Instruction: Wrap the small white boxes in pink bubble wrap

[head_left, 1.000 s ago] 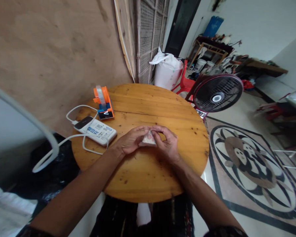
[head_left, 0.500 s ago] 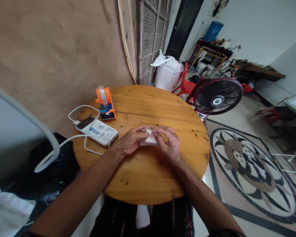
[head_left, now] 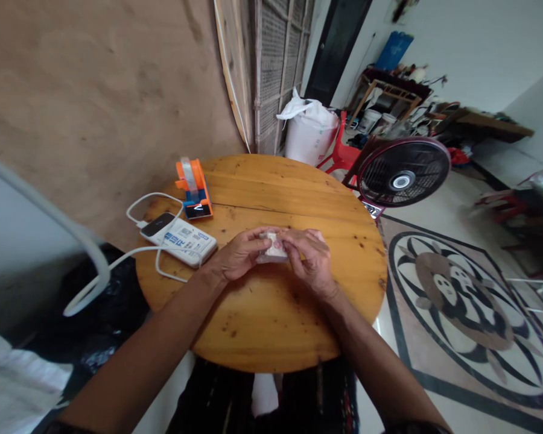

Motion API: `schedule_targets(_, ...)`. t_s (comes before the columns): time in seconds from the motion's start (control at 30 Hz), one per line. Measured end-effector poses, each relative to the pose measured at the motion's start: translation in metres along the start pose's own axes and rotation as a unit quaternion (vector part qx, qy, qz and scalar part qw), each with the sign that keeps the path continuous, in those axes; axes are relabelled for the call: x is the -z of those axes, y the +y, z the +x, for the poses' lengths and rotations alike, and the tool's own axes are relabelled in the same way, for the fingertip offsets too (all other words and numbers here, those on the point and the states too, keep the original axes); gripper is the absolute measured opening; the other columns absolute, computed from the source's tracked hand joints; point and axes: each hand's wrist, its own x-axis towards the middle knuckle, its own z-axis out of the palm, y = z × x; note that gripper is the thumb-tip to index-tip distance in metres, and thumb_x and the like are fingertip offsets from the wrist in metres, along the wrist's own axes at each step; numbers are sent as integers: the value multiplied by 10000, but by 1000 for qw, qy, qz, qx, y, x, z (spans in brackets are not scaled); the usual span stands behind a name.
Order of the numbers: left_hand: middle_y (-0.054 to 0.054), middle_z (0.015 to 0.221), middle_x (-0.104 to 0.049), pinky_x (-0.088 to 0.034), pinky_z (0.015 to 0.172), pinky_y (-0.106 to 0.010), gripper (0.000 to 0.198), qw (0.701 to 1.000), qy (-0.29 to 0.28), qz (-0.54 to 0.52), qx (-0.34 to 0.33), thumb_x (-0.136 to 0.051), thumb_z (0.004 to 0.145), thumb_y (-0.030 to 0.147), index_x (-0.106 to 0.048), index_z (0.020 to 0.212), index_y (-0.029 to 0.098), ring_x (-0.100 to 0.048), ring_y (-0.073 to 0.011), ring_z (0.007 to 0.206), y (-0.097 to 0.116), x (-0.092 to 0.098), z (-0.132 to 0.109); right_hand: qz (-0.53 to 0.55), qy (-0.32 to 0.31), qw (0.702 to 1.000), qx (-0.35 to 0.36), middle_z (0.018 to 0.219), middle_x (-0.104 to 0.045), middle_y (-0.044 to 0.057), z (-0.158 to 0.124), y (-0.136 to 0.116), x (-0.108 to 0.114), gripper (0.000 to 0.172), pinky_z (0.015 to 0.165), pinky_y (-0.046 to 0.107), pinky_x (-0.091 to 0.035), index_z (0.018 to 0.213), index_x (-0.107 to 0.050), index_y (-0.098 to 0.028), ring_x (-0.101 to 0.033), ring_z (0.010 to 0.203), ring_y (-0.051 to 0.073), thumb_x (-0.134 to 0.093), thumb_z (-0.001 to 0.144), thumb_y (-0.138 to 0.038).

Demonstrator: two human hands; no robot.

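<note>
Both hands meet over the middle of a round wooden table (head_left: 271, 325). My left hand (head_left: 239, 258) and my right hand (head_left: 311, 260) pinch a small folded piece of white paper with pink print (head_left: 274, 248) between their fingertips, just above the tabletop. The fingers of both hands curl around it and hide most of it.
A white power bank (head_left: 181, 241) with a phone and white cables lies at the table's left. An orange and blue tape dispenser (head_left: 193, 187) stands behind it. A plywood wall rises at the left. A floor fan (head_left: 402, 173), a white sack (head_left: 308, 129) and red chairs stand beyond the table.
The fingers of both hands have shifted slightly on the folded paper, and the hands have stayed in the same spot over the table. The view has drifted a little.
</note>
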Motion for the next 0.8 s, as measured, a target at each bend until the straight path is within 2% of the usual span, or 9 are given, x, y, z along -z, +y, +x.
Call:
schedule_targets(0.17,-45,970,-728,-494,821,-271,358,1000,10,-11,0,-781,671,145,-715,1022,155,-670,-149,840,5,-4,-3,35,34,999,-21,1102,-729,32,2,-6,3,392,952,413,-453,1184,-625,-284,-659,1089,205,-475,883,-82)
schedule_targets(0.3,-55,1015,-722,-496,800,-275,367,1000,9,-11,7,-776,672,144,-715,1034,156,-668,-154,840,8,-7,-6,82,70,988,-111,1224,-667,52,0,-7,11,373,1043,471,-413,1259,-582,-297,-576,1212,246,-527,900,-211)
schedule_targets(0.37,-63,1060,-714,-499,803,-273,379,1000,12,-11,7,-778,663,137,-715,1037,153,-666,-157,857,9,-8,-7,149,43,975,-162,1349,-585,60,-1,-3,16,459,1079,478,-391,1348,-499,-303,-523,1274,251,-569,895,-296)
schedule_targets(0.47,-59,1071,-705,-506,794,-266,385,1000,21,-9,9,-779,654,128,-711,1032,152,-662,-157,869,9,-9,-7,237,-70,947,-207,1496,-436,56,-2,5,22,696,1136,484,-333,1461,-336,-325,-414,1376,251,-654,847,-392)
schedule_targets(0.57,-28,972,-701,-505,743,-253,440,1000,23,-2,18,-773,664,129,-685,1091,182,-655,-143,815,8,-9,-6,257,-157,925,-232,1534,-377,60,-2,9,23,892,1175,495,-261,1496,-265,-338,-344,1421,257,-758,756,-417)
schedule_targets(0.67,-20,990,-686,-502,734,-252,510,1000,20,4,18,-766,676,144,-642,1166,211,-648,-142,813,8,-9,-6,240,-159,924,-250,1454,-471,74,-3,9,19,936,1163,500,-281,1491,-289,-338,-401,1380,263,-801,709,-389)
schedule_targets(0.8,-47,1080,-667,-502,750,-268,577,999,14,25,30,-750,695,183,-587,1247,221,-645,-158,850,6,-10,-5,209,-123,939,-246,1301,-589,82,-5,9,14,834,1115,479,-357,1448,-384,-296,-513,1273,253,-787,718,-301)
